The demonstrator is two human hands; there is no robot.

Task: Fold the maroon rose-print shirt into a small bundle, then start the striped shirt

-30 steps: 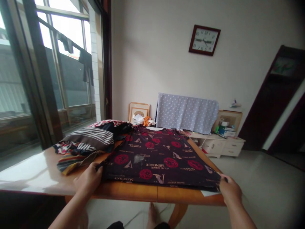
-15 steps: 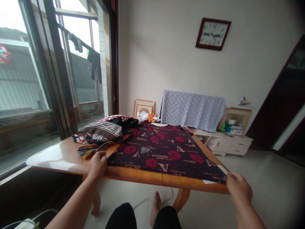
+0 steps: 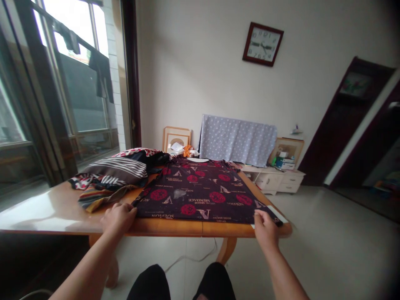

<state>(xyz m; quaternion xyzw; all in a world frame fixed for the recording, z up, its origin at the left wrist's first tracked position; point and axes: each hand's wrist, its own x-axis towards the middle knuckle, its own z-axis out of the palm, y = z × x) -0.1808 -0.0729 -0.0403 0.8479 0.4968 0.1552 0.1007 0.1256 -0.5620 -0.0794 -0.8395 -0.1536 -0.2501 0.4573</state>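
A dark maroon printed cloth point(image 3: 193, 193) with red roses and pale lettering lies spread flat on a wooden table point(image 3: 165, 228). My left hand point(image 3: 118, 218) is at its near left corner, fingers curled on the hem. At the near right corner, my right hand point(image 3: 265, 229) has its fingertips on the fabric. A strip of white paper point(image 3: 276, 213) shows beside that corner, partly under the cloth. The table's near edge runs just below both hands.
A striped cushion point(image 3: 115, 171) and colourful folded clothes point(image 3: 96, 199) are heaped on the table's left. Behind the table are a polka-dot cloth point(image 3: 237, 139), picture frames point(image 3: 176, 139) and a white cabinet point(image 3: 271, 181). A window is on the left.
My right hand has moved left and inward onto the cloth's corner. The cloth's near edge now lies closer along the table edge, and the view has shifted slightly.
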